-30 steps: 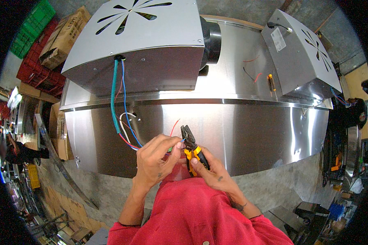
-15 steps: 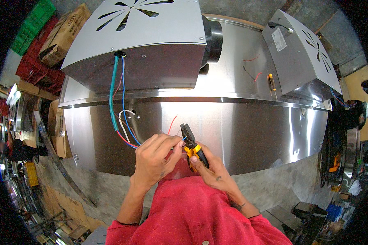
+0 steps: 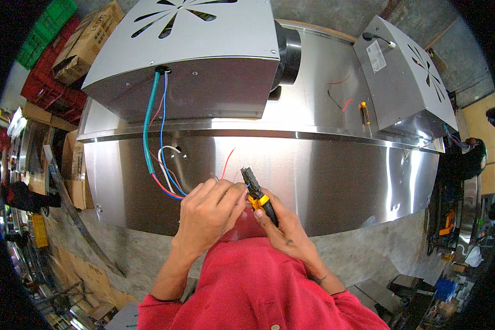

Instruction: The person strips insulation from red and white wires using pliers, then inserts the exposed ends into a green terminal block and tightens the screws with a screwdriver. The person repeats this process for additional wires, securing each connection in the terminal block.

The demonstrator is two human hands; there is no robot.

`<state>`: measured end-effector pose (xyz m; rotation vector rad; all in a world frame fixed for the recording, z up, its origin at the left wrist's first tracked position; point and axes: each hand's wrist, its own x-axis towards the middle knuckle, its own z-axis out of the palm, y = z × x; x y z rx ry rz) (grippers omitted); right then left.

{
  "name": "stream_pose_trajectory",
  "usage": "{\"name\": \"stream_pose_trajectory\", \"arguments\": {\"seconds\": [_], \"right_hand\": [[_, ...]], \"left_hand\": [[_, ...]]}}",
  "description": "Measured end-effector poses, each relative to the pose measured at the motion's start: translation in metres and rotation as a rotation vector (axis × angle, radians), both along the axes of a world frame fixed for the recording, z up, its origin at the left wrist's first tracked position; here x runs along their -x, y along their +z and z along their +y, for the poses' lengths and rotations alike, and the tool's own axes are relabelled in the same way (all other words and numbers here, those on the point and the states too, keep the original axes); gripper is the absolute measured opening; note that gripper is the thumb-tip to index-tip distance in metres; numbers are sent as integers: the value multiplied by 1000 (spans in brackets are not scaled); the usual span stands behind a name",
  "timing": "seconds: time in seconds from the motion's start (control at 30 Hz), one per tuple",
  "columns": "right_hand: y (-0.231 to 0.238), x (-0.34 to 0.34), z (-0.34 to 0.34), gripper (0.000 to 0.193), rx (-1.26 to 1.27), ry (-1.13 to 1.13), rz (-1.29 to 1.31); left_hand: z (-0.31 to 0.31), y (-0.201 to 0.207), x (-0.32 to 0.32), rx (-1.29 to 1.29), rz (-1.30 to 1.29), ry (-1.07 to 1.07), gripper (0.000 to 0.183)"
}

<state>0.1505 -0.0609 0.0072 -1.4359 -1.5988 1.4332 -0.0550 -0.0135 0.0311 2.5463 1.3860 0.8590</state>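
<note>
My left hand (image 3: 208,212) is closed in a pinch on wires, among them a blue wire (image 3: 166,157) whose end reaches the pliers. My right hand (image 3: 286,226) grips the pliers (image 3: 252,186), which have dark jaws and yellow-and-black handles, with the jaws pointing up and away from me. The blue tip lies at the jaws; whether they bite it is too small to tell. A teal sleeve (image 3: 148,129) runs down from the large grey metal box (image 3: 181,58) beside the blue wire. A white wire (image 3: 160,155) loops near it, and a red wire (image 3: 228,163) sticks up past my left fingers.
Beneath my hands spreads a shiny stainless steel hood (image 3: 341,181) with a raised ledge. A second grey box (image 3: 401,91) stands at the right, near a yellow-handled screwdriver (image 3: 364,111) and red wire scraps (image 3: 346,104). A cardboard box (image 3: 88,38) and red crate (image 3: 41,91) sit far left.
The pliers' handles look closer together in my right hand. My left hand has shifted slightly up, and the red wire end has moved a little up and left.
</note>
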Motion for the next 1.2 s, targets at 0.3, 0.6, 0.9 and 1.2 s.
{"name": "stream_pose_trajectory", "arguments": {"seconds": [0.3,0.6,0.9,1.2], "right_hand": [[13,-1,3,53,24,40,-48],[12,1,4,53,-6,37,-30],[22,4,7,55,56,46,-38],[5,7,4,55,-153,32,-56]], "left_hand": [[1,-2,4,8,8,-25,17],[1,-3,1,8,-177,13,22],[2,-7,6,-9,-178,2,22],[1,-17,1,-44,-216,70,17]]}}
